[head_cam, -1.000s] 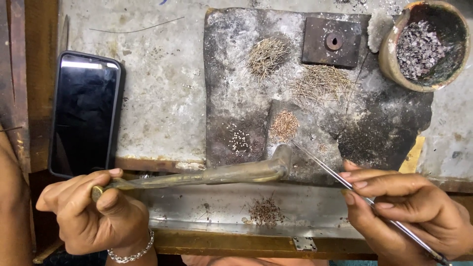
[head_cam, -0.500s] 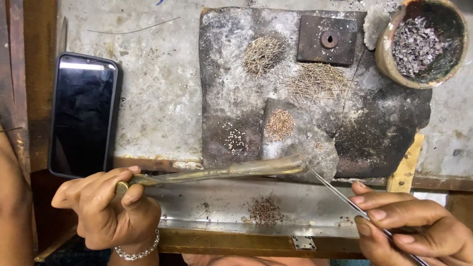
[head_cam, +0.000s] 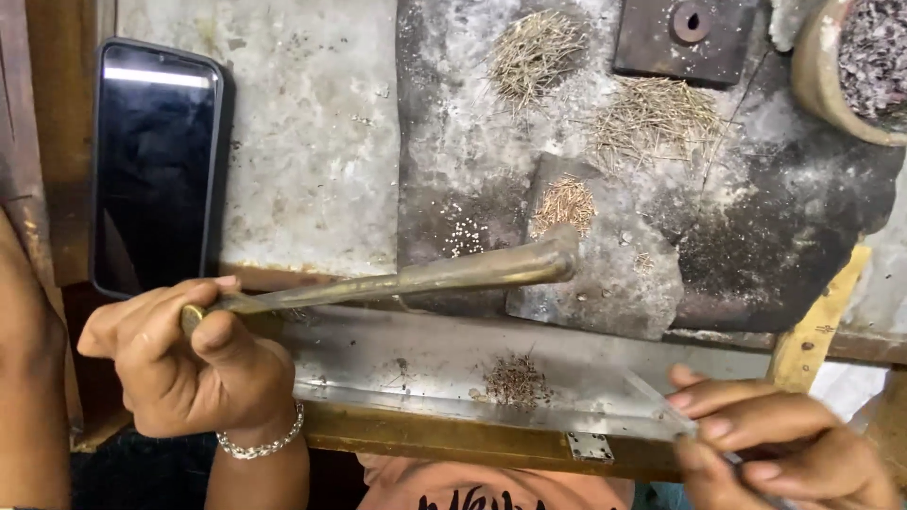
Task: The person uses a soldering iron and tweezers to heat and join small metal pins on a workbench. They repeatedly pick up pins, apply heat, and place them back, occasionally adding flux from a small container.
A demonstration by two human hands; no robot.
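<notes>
The left hand (head_cam: 194, 364) is clamped around a long, smooth brass pipe (head_cam: 406, 279) that widens to its far end, reaching away over the rough grey worktop (head_cam: 312, 142). The right hand (head_cam: 784, 453) pinches a thin metal tool (head_cam: 661, 401). A black phone (head_cam: 156, 165) lies flat just past the left hand.

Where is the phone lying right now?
In the head view, the black phone lies flat at the far left of the grey worktop, screen up, just above the left hand that holds the brass tube.

Tarnished brass blowpipe (head_cam: 416, 279), glossy phone (head_cam: 156, 170)
</notes>
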